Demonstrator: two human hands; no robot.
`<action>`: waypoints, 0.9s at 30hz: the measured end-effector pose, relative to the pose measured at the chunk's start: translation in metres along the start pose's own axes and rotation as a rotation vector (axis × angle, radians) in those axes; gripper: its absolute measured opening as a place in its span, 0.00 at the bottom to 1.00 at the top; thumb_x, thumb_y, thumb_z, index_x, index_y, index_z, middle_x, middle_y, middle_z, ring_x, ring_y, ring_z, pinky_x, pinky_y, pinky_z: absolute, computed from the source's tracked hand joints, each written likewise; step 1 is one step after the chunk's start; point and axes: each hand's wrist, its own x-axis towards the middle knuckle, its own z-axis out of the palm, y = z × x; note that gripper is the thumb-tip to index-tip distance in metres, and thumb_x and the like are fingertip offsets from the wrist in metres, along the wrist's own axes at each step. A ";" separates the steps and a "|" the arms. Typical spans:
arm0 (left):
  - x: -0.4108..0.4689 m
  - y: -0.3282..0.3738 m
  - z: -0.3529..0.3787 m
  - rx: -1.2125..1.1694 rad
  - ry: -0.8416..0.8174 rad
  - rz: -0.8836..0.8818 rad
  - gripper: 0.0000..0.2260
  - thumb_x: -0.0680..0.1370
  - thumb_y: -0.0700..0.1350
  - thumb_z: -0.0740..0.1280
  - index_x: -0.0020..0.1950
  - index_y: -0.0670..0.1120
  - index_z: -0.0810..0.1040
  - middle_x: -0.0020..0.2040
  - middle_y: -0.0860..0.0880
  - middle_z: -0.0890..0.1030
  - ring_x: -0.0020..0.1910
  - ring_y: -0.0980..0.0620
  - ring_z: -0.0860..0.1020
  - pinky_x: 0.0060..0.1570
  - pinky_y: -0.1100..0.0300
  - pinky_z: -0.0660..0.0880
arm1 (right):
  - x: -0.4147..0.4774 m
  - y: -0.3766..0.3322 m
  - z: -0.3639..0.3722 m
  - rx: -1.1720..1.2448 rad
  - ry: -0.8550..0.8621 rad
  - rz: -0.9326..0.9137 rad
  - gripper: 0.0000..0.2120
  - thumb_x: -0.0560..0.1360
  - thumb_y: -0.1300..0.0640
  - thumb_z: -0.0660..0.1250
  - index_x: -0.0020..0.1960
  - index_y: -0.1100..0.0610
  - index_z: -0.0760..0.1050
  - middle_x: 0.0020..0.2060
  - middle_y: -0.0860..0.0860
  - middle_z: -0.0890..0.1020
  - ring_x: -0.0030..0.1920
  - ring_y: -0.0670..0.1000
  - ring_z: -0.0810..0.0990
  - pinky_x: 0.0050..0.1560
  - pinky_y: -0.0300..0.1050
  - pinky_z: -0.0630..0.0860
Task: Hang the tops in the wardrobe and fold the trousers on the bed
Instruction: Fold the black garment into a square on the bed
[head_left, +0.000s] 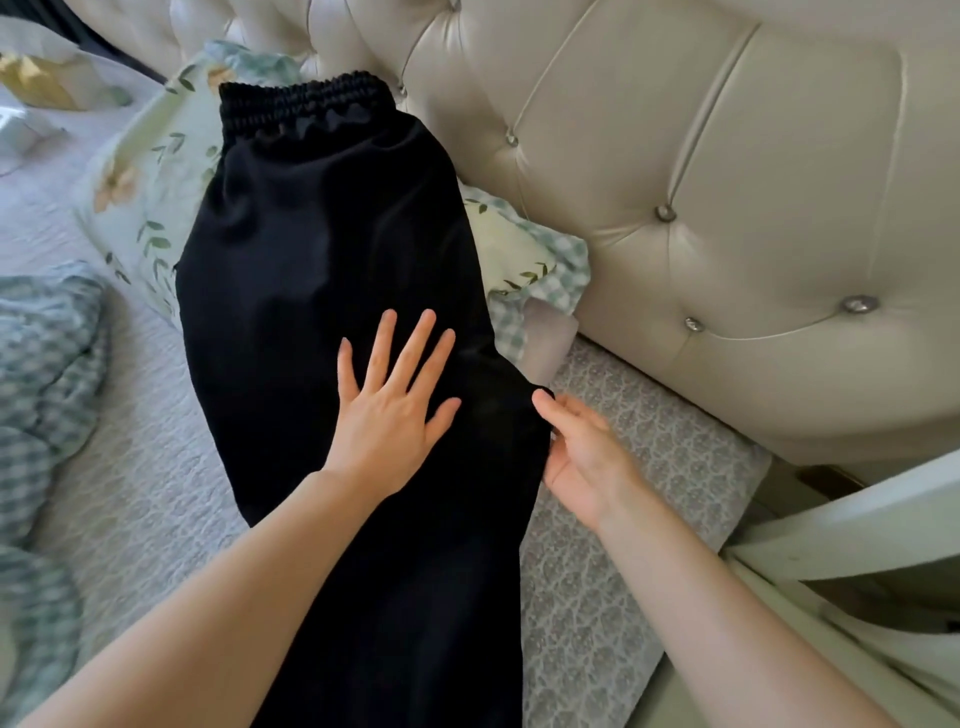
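Left hand (387, 415) presses black trousers (322, 249); right hand (582, 457) pinches their edge.

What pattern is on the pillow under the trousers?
The pillow shows green leaves and pale flowers; head view.

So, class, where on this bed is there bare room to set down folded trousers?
Bare white quilted bedspread between the black elastic-waisted trousers and the checked blue-green blanket; also the grey patterned strip between trousers and cream tufted headboard. Crowded around the floral pillow.
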 end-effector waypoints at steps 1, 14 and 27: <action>0.000 0.000 0.002 0.006 -0.004 0.000 0.30 0.81 0.60 0.50 0.81 0.51 0.49 0.81 0.51 0.44 0.79 0.44 0.38 0.73 0.35 0.41 | 0.003 0.002 -0.001 0.003 0.051 -0.001 0.09 0.78 0.60 0.66 0.57 0.62 0.75 0.52 0.57 0.84 0.53 0.56 0.84 0.52 0.52 0.80; -0.088 -0.019 0.008 -0.129 0.108 -0.144 0.41 0.73 0.32 0.67 0.81 0.47 0.49 0.81 0.49 0.45 0.80 0.45 0.43 0.76 0.40 0.46 | -0.022 0.072 -0.057 -0.367 0.263 0.057 0.09 0.76 0.57 0.69 0.56 0.57 0.78 0.52 0.51 0.84 0.54 0.49 0.82 0.51 0.44 0.77; -0.356 -0.040 0.074 -0.602 -0.424 -0.911 0.12 0.78 0.45 0.69 0.60 0.44 0.76 0.61 0.45 0.74 0.55 0.48 0.74 0.52 0.54 0.73 | -0.141 0.232 -0.097 -0.604 0.331 0.234 0.09 0.77 0.58 0.69 0.56 0.54 0.76 0.50 0.50 0.84 0.51 0.50 0.84 0.57 0.54 0.79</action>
